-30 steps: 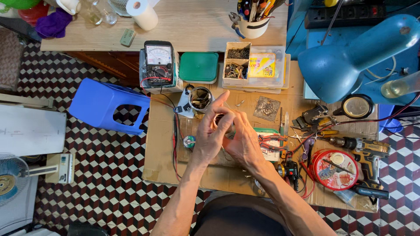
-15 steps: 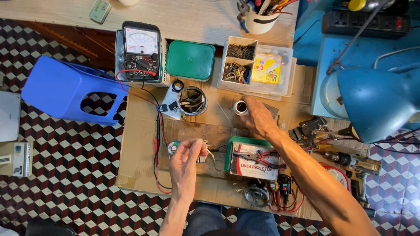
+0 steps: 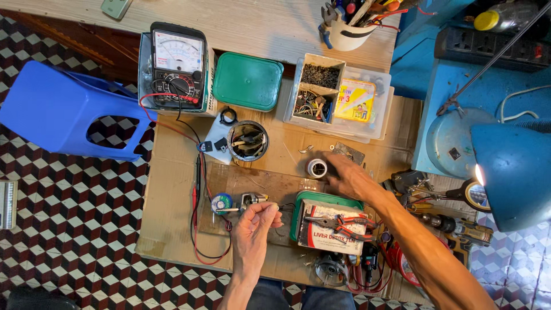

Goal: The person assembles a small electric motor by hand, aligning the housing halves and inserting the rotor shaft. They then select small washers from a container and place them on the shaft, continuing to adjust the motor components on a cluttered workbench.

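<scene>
Your right hand [image 3: 349,177] reaches a small solder spool [image 3: 316,168] on the worktop [image 3: 172,172], fingers loosely open, touching it. Your left hand [image 3: 255,227] pinches a small part by the motor [image 3: 251,199]. Red pliers [image 3: 344,223] lie between your arms.

left hand [image 3: 256,225]: pinches something too small to identify
right hand [image 3: 344,175]: blurred, fingertips indistinct beside small white spool [image 3: 316,168]
blue metal desk lamp [image 3: 511,172]: cut by right edge
</scene>
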